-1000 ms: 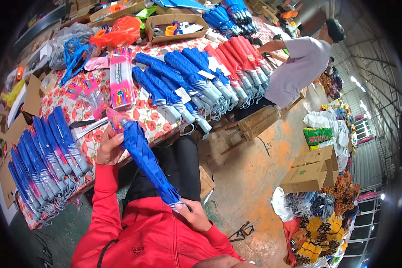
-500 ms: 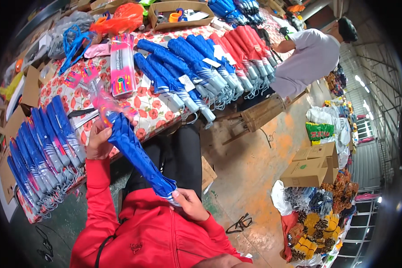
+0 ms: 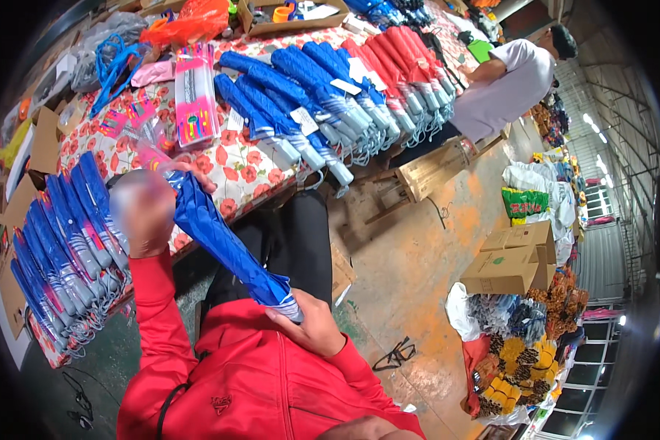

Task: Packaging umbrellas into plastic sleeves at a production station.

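A folded blue umbrella [image 3: 224, 238] lies slantwise across my lap, its pale striped end nearest my body. Around that lower end my right hand [image 3: 315, 323] is closed. At the far end, my left hand [image 3: 151, 224] grips the umbrella, part of it smeared over; its fingers curl over the blue cloth. Clear plastic with pink print [image 3: 154, 155] touches the umbrella's tip beside those fingers. To the left, sleeved blue umbrellas [image 3: 73, 227] lie in a row, grey handles toward me. Loose blue umbrellas [image 3: 301, 92] with white tags are piled ahead.
Red umbrellas [image 3: 403, 66] lie right of the blue pile on the flowered tablecloth [image 3: 231, 158]. A stack of printed plastic sleeves [image 3: 196, 95] sits beside them. A person in a grey shirt [image 3: 510, 88] is at the table's far right. A cardboard box [image 3: 510, 260] stands on the floor.
My left hand has shifted around the umbrella's far end, its fingers now over the top. My right hand has wrapped further around the lower end. The other person's arm has moved, showing something green.
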The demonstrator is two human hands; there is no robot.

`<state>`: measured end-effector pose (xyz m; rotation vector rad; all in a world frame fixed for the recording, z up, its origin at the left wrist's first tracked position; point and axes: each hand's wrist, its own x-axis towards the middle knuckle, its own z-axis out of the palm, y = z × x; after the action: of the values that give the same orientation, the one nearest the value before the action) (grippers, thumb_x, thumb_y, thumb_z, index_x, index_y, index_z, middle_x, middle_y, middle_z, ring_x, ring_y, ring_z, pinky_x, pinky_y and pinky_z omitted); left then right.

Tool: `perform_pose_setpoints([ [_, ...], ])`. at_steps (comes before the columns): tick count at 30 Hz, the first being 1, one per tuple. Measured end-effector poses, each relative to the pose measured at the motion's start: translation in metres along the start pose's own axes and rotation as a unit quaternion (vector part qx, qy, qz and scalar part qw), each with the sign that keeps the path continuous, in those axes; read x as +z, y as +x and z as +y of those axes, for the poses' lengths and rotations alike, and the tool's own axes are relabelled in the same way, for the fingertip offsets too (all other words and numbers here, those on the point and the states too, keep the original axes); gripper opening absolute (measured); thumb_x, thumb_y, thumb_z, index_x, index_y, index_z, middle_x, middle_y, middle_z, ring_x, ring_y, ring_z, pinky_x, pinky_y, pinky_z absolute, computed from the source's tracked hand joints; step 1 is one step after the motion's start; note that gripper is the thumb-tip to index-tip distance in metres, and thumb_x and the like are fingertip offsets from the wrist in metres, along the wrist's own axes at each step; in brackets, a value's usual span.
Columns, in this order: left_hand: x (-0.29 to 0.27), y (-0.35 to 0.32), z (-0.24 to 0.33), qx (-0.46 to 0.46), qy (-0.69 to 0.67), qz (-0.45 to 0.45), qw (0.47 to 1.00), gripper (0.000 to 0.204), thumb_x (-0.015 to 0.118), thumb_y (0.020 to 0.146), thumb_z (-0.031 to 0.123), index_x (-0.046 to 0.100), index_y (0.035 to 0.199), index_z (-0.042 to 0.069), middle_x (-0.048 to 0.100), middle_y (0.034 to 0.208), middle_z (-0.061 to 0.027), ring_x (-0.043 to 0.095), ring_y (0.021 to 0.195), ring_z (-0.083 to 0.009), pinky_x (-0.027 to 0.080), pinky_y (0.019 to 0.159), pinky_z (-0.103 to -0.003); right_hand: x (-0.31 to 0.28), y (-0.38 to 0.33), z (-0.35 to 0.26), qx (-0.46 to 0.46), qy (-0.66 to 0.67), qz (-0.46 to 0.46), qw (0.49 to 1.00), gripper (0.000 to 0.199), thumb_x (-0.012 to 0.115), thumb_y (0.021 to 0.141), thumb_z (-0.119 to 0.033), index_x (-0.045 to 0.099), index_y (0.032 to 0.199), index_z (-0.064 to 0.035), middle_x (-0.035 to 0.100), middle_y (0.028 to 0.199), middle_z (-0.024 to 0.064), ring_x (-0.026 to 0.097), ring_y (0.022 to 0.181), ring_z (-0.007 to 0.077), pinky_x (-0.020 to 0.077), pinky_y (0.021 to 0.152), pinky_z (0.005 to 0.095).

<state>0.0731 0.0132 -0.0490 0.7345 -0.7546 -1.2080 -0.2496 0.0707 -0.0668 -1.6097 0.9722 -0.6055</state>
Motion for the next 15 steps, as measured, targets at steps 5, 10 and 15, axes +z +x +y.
perform_pose_setpoints([
  [5, 0.002, -0.026, -0.016, -0.017, -0.019, -0.057, 0.998, 0.067, 0.069, 0.081, 0.023, 0.045, 0.137, -0.004, 0.062, 0.119, -0.0243, 0.064, 0.108, -0.0376, 0.053, 0.094, -0.047, -0.012, -0.023, -0.010, 0.018, -0.011, -0.045, 0.999, 0.025, 0.065, 0.095, -0.020, 0.065, 0.108, 0.0007, 0.067, 0.088, 0.0039, 0.052, 0.069, 0.0120, 0.0440, 0.066, 0.0219],
  [10, 0.024, 0.002, -0.020, 0.000, -0.142, -0.169, 0.975, 0.063, 0.066, 0.085, 0.023, 0.047, 0.138, -0.004, 0.062, 0.121, -0.0250, 0.065, 0.111, -0.0394, 0.052, 0.096, -0.049, -0.034, -0.001, -0.013, 0.139, 0.183, -0.196, 0.953, 0.024, 0.066, 0.093, -0.018, 0.066, 0.109, 0.0006, 0.068, 0.091, 0.0039, 0.052, 0.070, 0.0120, 0.0439, 0.067, 0.0220],
  [15, 0.035, 0.007, -0.015, -0.023, -0.130, -0.104, 0.986, 0.066, 0.066, 0.087, 0.031, 0.043, 0.141, -0.001, 0.061, 0.123, -0.0225, 0.063, 0.111, -0.0376, 0.052, 0.095, -0.048, -0.021, 0.005, -0.012, 0.139, 0.137, -0.140, 0.971, 0.023, 0.067, 0.092, -0.017, 0.067, 0.107, 0.0005, 0.067, 0.090, 0.0025, 0.053, 0.071, 0.0116, 0.0438, 0.068, 0.0220],
])
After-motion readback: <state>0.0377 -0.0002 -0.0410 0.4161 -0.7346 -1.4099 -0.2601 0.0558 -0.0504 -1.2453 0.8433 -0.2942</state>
